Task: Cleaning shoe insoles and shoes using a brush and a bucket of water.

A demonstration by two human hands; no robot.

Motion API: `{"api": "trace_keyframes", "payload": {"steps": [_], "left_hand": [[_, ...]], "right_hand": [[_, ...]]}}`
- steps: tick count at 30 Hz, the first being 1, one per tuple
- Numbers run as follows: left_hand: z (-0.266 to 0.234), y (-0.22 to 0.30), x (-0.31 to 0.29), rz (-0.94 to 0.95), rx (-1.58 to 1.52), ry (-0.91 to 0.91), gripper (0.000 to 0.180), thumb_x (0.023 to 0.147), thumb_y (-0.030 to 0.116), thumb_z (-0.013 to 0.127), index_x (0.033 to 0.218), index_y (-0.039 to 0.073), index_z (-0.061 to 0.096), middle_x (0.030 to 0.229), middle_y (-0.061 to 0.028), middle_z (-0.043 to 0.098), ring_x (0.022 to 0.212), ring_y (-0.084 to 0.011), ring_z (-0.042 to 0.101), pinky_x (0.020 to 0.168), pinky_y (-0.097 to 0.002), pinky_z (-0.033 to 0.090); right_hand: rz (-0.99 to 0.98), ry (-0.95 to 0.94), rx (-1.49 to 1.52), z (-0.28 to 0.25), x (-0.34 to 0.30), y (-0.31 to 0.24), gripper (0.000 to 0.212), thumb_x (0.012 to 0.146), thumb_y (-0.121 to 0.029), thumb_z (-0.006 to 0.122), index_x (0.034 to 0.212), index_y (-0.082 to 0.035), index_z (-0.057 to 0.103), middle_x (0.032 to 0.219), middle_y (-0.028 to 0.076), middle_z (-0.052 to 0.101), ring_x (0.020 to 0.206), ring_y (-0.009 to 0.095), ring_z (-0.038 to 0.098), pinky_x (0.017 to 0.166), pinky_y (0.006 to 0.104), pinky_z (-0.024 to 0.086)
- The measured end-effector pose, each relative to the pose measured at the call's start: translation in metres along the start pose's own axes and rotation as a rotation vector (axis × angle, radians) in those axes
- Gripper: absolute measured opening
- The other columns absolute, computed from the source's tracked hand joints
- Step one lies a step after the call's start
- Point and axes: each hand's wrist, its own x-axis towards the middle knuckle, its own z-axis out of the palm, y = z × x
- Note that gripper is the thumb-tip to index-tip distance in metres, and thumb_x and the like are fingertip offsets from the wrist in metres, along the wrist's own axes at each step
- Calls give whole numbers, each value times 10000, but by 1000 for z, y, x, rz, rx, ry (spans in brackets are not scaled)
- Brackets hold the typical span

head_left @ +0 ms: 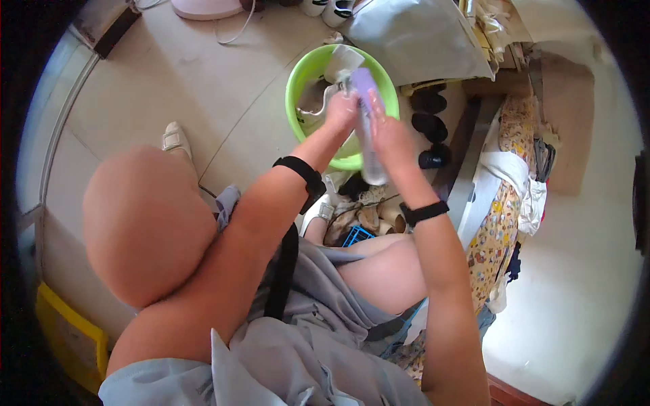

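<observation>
Over a lime-green basin (292, 101), both of my hands work at a long lavender-and-whitish object (369, 145), blurred, its kind unclear. It stands nearly upright in the picture, lavender at the far end and pale toward me. My right hand (389, 135) is closed on its right side. My left hand (343, 110) curls against its left side near the lavender end; what those fingers grip is hidden. Inside the basin lie a white piece (343, 62) and a crumpled white-edged thing (313, 105), partly covered by my hands.
Several dark shoes (430, 125) line the floor right of the basin. More shoes and a blue plastic basket (357, 235) lie between my feet and the basin. A silvery sheet (420, 40) is at the back. On the right is a bed edge with patterned bedding (497, 237).
</observation>
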Motion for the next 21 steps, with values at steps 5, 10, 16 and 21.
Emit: {"api": "trace_keyframes", "payload": {"steps": [5, 10, 16, 21], "left_hand": [[21, 23, -20, 66, 19, 56, 338, 820, 268, 522, 772, -59, 596, 762, -259, 601, 734, -389, 588, 686, -438, 432], [-24, 32, 11, -110, -345, 281, 285, 846, 243, 534, 801, -28, 612, 713, -145, 608, 662, -246, 576, 631, -393, 441], [-22, 13, 15, 104, 62, 165, 355, 835, 265, 485, 803, -72, 592, 700, -249, 588, 698, -384, 595, 662, -441, 441], [12, 21, -11, 33, 77, -138, 314, 866, 243, 503, 856, -67, 557, 782, -148, 592, 628, -223, 610, 548, -348, 509]], "right_hand": [[150, 50, -42, -13, 13, 20, 470, 904, -239, 394, 1362, -223, 290, 666, 173, 602, 607, 352, 593, 540, 466, 456], [66, -82, 69, -20, -6, -18, 489, 910, -249, 384, 1377, -193, 252, 668, 228, 574, 579, 398, 556, 542, 497, 430], [91, -59, 78, -16, -4, -21, 478, 891, -231, 418, 1355, -196, 306, 682, 215, 587, 600, 389, 570, 550, 494, 440], [201, 31, 82, -9, 17, 26, 528, 833, -191, 468, 1342, -173, 327, 746, 208, 613, 682, 384, 596, 667, 465, 464]]}}
